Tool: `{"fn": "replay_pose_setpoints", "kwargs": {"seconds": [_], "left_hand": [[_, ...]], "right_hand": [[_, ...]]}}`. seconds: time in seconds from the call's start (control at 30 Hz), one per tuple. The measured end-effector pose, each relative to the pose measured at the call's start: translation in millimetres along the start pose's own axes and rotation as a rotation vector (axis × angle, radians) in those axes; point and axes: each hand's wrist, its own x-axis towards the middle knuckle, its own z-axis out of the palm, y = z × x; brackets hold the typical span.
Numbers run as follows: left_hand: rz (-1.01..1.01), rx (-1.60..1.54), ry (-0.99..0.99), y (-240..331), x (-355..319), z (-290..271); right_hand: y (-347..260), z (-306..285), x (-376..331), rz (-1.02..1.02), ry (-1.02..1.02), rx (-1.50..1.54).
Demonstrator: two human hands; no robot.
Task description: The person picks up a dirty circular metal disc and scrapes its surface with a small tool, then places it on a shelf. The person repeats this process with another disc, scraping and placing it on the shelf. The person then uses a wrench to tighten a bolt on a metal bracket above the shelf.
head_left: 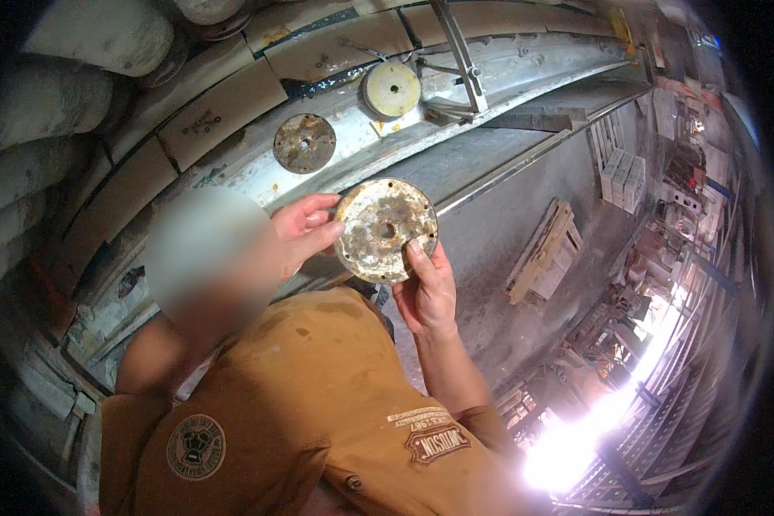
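A round, flat disc (385, 247) with a stained white and brown face is held up in front of me. It has a hole in its centre and several small holes near its rim. My right hand (432, 292) grips it at the lower right, thumb pressed on the face and fingers behind. At its left edge, my left hand (303, 230) pinches the rim with thumb and fingertips. Beyond my hands, a darker rusty disc (304, 144) lies on the pale, worn bench (248, 163). Farther right stands a cream-coloured round block (392, 90) with a central hole.
A metal bracket (461, 56) rises from the bench at the far side. Cardboard pieces (224, 116) line its back, with bulky pale sacks (103, 39) behind. Right of the bench, a wooden pallet piece (545, 251) and grey blocks (623, 179) sit on the floor. Bright light glares lower right.
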Motion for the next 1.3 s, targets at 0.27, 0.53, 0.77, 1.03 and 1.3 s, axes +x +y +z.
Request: {"fn": "replay_pose_setpoints", "kwargs": {"seconds": [0.27,0.53,0.77,1.03,1.3], "left_hand": [[-0.033,-0.09,-0.112,8.6,0.3,10.4],[-0.049,-0.124,-0.143,9.7,-3.0,18.6],[-0.08,-0.156,-0.25,7.8,-0.6,16.3],[-0.165,-0.174,-0.379,28.8,-3.6,29.5],[-0.005,-0.052,-0.212,32.5,-4.5,3.8]], "right_hand": [[-10.5,-48.3,-9.8,-0.177,0.142,-0.509],[-17.7,-42.6,-1.7,-0.972,-0.227,-1.772],[-18.4,-40.2,13.6,-1.156,-0.187,-1.703],[-54.7,-40.9,-2.1,-1.12,-0.244,-1.494],[-135.5,-58.5,-19.3,-0.678,-0.476,0.134]]}}
